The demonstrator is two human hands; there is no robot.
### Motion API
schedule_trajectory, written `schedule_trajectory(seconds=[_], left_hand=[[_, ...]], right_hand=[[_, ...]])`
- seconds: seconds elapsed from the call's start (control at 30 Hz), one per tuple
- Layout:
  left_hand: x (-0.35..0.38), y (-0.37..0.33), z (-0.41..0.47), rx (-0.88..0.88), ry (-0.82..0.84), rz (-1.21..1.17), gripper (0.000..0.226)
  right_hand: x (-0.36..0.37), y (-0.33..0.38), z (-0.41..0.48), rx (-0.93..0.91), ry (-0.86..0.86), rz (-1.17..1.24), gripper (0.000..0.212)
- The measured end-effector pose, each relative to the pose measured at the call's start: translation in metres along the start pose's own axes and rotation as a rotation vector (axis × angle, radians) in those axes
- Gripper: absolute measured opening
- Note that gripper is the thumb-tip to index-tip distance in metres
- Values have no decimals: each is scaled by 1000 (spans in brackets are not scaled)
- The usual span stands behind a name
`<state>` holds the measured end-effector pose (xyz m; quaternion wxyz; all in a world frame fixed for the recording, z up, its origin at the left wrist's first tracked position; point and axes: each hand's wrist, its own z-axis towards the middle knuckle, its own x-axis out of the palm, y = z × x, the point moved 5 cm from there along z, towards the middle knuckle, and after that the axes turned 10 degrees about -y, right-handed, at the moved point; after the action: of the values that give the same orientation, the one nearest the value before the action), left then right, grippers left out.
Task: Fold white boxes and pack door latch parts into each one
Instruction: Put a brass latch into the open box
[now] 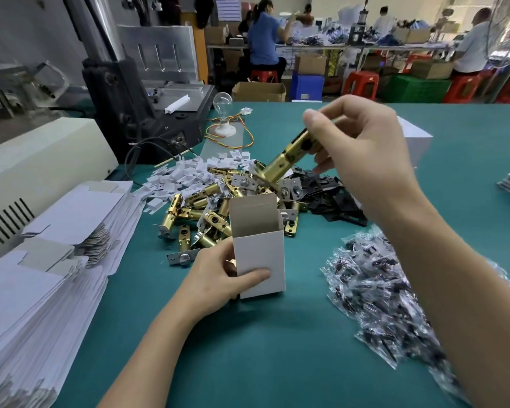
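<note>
Our right hand (362, 142) pinches the upper end of a brass-coloured metal door latch (289, 153) between thumb and curled fingers. The tube hangs tilted, its flat faceplate end pointing down and to the left, in the air above the heap and just behind the mouth of the box, not yet inside it. We judge the latch dense and rigid for its size, with a smooth plated barrel that could slide in a light pinch. A hold on the flatter rear frame, as here, looks surer than one on the round barrel, and the faceplate's edges may catch the card if it goes in crooked. Our left hand (218, 278) grips the small upright white cardboard box (259, 254) low on its left side, thumb laid across the front panel, top flaps open, standing on the green table cover (277, 348). The box is thin card, light and easily crushed or tipped, so we think it wants steadying near the bottom, not squeezing. Beyond it lies the heap of brass latches (200, 213), with black metal plates (333, 195) to its right and small white plastic pieces (183, 175) behind. Clear bags of dark screws (374, 284) sit near our right forearm, and a stack of flat white box blanks (42, 260) lies at our left.
</note>
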<state>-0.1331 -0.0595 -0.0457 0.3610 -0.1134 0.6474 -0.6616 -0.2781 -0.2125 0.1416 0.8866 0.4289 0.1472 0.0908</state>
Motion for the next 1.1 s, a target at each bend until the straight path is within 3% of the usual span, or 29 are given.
schedule_trajectory(seconds=[0.07, 0.17, 0.53, 0.73, 0.9, 1.1], left_hand=[[0, 1, 1, 3, -1, 15, 52], [0, 0, 0, 27, 9, 15, 38], [-1, -7, 1, 159, -44, 82, 39], [0, -4, 3, 216, -50, 119, 43], [3, -2, 3, 214, -35, 130, 34], [4, -2, 3, 182, -17, 97, 37]], right_hand=[[11, -4, -11, 86, 74, 66, 18], [25, -17, -25, 87, 135, -22, 18], [40, -11, -44, -272, 240, -486, 23], [48, -2, -59, -365, 403, -734, 30], [45, 2, -77, -424, 341, -870, 47], [36, -9, -78, -449, 191, -704, 29]])
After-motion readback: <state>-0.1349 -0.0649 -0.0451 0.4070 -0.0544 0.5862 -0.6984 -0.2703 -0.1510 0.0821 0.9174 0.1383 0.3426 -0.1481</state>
